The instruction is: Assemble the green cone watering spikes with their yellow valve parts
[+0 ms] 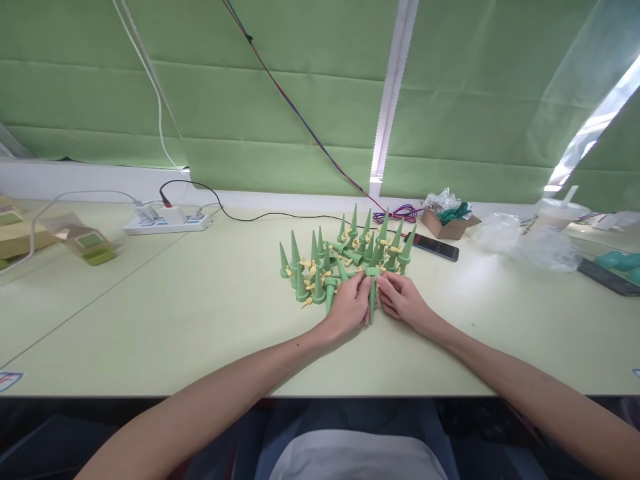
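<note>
Many green plastic spikes [318,288] with small yellow valves [307,264] stand in a group on the pale table [200,320]; a few lie on their sides. At the group's near edge, one green spike [372,297] points down toward me, its wide cap uppermost. My left hand [351,303] is closed round its left side. From the right, my right hand [397,298] pinches close beside the cap with thumb and forefinger; its other fingers are curled and partly hidden. Whether a yellow piece sits between those fingertips is too small to tell.
A black phone [433,247] lies right of the spikes, before a small cardboard box [447,225]. Further right are plastic bags [543,248] and a cup [554,212]. A power strip [170,223] and an opened package [85,241] are at the left.
</note>
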The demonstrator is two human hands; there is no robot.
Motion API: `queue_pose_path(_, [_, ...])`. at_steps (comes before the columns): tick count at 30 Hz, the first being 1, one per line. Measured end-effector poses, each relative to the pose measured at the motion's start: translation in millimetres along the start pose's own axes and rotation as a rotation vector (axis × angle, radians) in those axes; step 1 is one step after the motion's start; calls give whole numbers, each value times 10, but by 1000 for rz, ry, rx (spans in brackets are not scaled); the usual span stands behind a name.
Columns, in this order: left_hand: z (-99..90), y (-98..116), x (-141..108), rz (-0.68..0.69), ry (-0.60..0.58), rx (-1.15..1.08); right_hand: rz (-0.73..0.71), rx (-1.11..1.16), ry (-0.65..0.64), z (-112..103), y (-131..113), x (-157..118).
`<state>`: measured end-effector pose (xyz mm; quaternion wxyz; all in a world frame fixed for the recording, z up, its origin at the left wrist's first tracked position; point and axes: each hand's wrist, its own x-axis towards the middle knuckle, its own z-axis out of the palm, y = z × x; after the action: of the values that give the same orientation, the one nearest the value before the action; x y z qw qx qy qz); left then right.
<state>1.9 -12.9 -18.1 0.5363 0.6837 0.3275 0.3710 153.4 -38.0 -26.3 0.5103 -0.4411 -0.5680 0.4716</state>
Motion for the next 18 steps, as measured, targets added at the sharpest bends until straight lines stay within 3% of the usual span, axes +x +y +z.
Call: queue_pose_path(18, [-24,-16,17,52,48,121,-139,-301,-5,-100,18,11])
